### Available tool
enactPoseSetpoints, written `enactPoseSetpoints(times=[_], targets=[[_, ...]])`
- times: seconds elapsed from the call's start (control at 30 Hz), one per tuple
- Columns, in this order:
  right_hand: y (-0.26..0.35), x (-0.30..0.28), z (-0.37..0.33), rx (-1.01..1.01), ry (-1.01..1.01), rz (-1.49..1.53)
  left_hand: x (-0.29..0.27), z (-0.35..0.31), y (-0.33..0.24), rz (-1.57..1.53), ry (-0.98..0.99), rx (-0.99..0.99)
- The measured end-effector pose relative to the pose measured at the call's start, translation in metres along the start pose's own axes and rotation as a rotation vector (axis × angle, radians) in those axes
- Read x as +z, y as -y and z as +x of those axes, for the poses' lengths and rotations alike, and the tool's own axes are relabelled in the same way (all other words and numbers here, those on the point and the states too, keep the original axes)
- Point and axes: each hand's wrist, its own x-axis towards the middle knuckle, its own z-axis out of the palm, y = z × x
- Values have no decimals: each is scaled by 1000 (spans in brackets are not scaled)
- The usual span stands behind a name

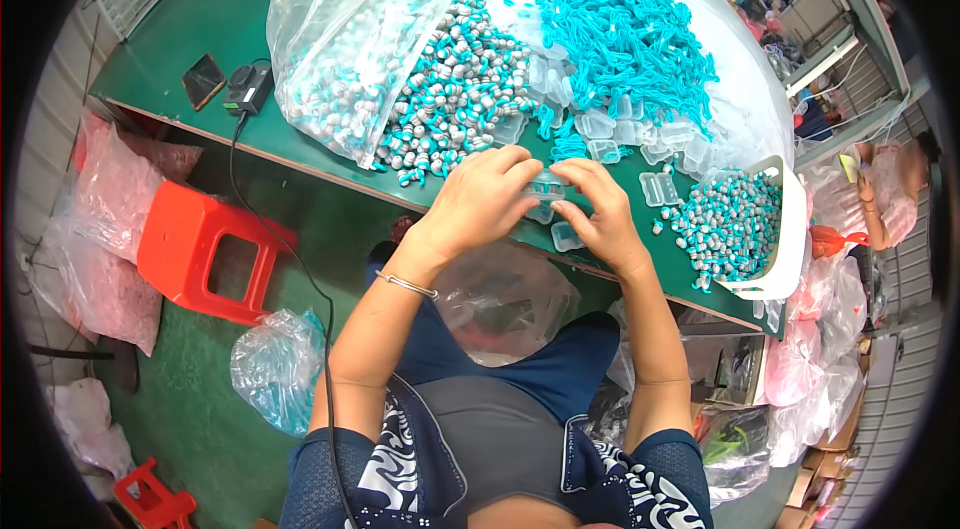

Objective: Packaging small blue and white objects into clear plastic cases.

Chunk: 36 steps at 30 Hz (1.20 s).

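Note:
My left hand (478,194) and my right hand (606,217) meet at the front edge of the green table. Between their fingertips is a small clear plastic case (546,187), pinched from both sides; what lies inside it is too small to make out. Just beyond my left hand spreads a heap of grey-and-teal pieces that look like earplugs (455,79). Teal cords (630,39) form a big pile farther back. More clear cases (665,137) lie in front of the cords. Another case (567,236) sits at the edge beside my right hand.
A white basket (792,229) lies at the right, plugs spilling from it. A large clear bag (330,59) covers part of the left heap. A phone (204,81) and a black device (248,89) with a cable rest at left. A red stool (190,254) stands on the floor.

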Motion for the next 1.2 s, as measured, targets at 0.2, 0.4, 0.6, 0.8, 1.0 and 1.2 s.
enactPoseSetpoints(times=[0.2, 0.4, 0.6, 0.8, 1.0, 1.2], targets=[[16, -6, -6, 29, -157, 59, -3, 9, -14, -204, -36, -14], [25, -23, -26, -23, -253, -15, 10, 16, -31, -351, -64, 42], [39, -39, -44, -62, -345, -78, 18, 18, -53, -587, -39, -18], [45, -48, -56, 21, -398, 6, 20, 20, -75, -750, -6, -94], [53, -43, -60, 27, -505, 151, 16, 19, -88, -785, 13, -141], [55, -43, -72, -90, -519, -280, 14, 17, -91, -738, 4, -146]])
